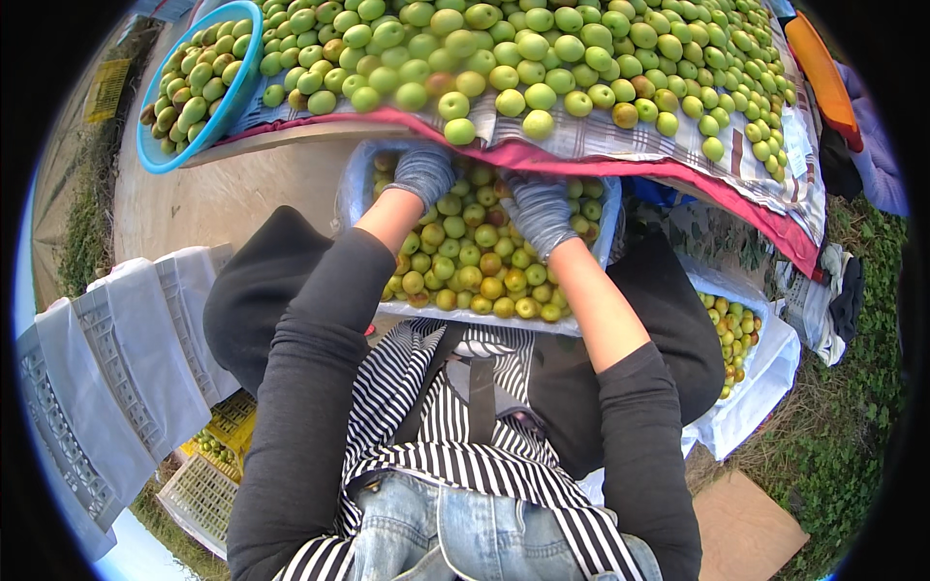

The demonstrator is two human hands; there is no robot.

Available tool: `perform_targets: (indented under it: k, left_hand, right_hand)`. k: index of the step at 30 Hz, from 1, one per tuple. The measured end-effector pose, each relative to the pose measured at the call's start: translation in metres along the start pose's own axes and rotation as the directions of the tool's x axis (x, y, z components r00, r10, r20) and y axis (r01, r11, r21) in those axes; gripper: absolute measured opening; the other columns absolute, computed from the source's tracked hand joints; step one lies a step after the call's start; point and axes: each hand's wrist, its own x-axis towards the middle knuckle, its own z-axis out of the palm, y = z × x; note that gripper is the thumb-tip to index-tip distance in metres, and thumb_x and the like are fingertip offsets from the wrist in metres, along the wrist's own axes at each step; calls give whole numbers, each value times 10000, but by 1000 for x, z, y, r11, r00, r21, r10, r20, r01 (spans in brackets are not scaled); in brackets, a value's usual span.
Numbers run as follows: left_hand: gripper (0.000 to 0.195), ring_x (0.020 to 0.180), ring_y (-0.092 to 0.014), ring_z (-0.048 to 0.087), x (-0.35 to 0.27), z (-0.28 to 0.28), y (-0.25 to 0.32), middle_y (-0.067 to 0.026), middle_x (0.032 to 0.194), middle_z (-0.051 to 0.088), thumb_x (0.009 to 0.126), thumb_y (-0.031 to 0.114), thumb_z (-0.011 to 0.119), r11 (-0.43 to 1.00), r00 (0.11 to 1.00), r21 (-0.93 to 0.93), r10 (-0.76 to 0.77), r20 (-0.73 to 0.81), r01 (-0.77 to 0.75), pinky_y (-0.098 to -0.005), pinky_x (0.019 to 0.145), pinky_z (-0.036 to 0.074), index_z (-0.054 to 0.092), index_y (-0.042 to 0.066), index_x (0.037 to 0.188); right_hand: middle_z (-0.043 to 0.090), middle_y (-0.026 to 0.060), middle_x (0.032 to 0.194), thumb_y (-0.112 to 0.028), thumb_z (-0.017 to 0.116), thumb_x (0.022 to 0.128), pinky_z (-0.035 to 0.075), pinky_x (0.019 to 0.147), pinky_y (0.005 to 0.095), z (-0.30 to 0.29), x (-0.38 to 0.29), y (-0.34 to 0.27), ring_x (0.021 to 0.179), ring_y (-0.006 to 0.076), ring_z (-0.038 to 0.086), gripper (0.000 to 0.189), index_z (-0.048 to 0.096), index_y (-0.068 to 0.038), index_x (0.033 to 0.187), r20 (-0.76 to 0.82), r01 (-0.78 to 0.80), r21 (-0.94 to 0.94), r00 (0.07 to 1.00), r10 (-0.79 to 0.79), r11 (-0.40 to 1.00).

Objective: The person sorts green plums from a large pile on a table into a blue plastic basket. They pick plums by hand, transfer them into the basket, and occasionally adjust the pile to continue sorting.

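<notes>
Green and reddish-brown jujube-like fruits fill a crate lined with clear plastic, between my knees and partly under the table edge. My left hand, in a grey knitted glove, lies on the fruit at the crate's upper left. My right hand, gloved the same way, rests on the fruit at the upper right. The fingertips of both hands are partly hidden by the fruit and the cloth edge, so whether they hold any fruit does not show. Above them, many loose green fruits lie on a plaid cloth with a pink edge.
A blue basket of browner fruit sits at the table's left. Stacked grey crates with white liners stand at left, near a yellow crate. Another lined crate of fruit is at right. An orange basket is beside a person's purple sleeve.
</notes>
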Motion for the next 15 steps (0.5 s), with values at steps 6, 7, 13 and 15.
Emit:
perform_targets:
  k: [6,7,13,15]
  left_hand:
    - [360,885,-303,602,-33,-3,-6,-172,959,632,760,252,635,952,953,-277,42,-301,-129,-374,813,466,604,39,1049]
    - [346,868,-278,605,-44,-5,-6,-160,962,632,775,240,625,887,961,-457,-62,-270,-71,-362,793,474,602,32,1051]
    - [297,751,-155,590,-107,-4,-5,-57,922,585,858,180,560,-225,952,-958,-206,227,180,-268,658,513,546,20,1109]
    - [298,739,-156,583,-123,8,1,-49,884,571,866,172,543,-336,934,-910,-171,315,245,-262,643,507,525,22,1122]
  right_hand:
    - [487,145,1214,-353,631,723,277,982,499,-3,-2,2,1163,295,419,561,486,-156,1228,-16,-8,-25,1000,7,1000]
    - [463,146,1241,-348,624,726,258,999,494,-7,-4,4,1179,308,398,567,472,-153,1236,21,-47,37,999,46,998]
    - [583,177,1054,-230,677,685,430,869,381,-62,-24,30,993,323,544,422,589,-65,1064,11,-184,298,982,189,937]
    - [606,132,1025,-271,637,724,432,862,380,-85,-39,38,972,288,558,338,623,-89,1010,-35,-145,320,986,164,936]
